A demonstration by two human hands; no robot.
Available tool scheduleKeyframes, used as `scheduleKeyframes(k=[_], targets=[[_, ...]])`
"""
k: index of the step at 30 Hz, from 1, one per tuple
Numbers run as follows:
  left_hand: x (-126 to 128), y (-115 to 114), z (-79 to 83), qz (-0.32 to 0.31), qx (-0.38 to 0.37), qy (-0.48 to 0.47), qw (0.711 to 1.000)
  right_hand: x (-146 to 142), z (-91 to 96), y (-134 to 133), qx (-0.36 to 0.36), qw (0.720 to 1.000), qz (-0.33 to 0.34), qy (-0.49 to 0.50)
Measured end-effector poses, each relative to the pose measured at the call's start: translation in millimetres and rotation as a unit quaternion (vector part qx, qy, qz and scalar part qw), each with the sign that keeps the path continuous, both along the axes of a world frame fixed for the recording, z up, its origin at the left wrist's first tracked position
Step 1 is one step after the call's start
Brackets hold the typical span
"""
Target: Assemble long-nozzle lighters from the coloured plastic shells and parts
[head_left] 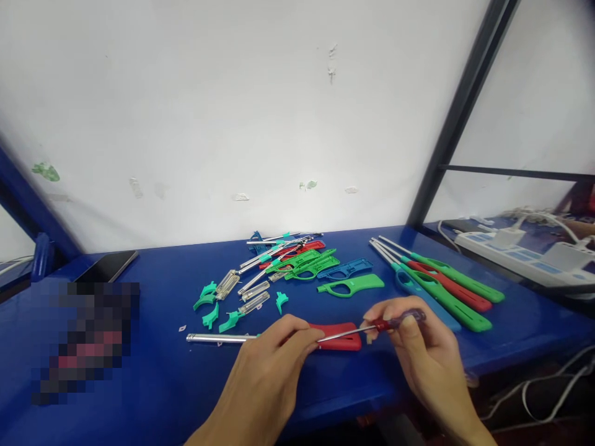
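My left hand (274,365) is closed around a red long-necked lighter (341,337) near the table's front edge, its silver tube (216,338) pointing left. In my right hand (427,353) is a screwdriver (400,319) with a dark handle and a red collar. Its thin metal shaft reaches left to the lighter's body beside my left fingers, which hide the exact contact. Just beyond lie a green half shell (353,285), clear fuel tanks (255,301) and teal triggers (282,301).
Several whole lighters (446,297) lie at the right. Parted shells and metal tubes (302,257) are heaped toward the wall. A phone (106,267) rests at the left on the blue table (158,297). Behind a dark post (458,118) sits a white power strip (511,254) with cables.
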State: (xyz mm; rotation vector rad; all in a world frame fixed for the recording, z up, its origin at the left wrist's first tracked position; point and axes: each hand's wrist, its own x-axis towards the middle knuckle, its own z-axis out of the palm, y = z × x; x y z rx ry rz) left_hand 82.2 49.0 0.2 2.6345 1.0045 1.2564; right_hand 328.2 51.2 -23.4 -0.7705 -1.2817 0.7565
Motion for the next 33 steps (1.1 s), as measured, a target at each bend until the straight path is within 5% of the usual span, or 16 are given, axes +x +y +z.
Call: scheduleKeyframes(k=[33], targets=[[-0.1,-0.5,4.3,-0.006,0.016,0.002,1.0,2.9,-4.3,3.4,0.031,0.999,0.032,-0.004]])
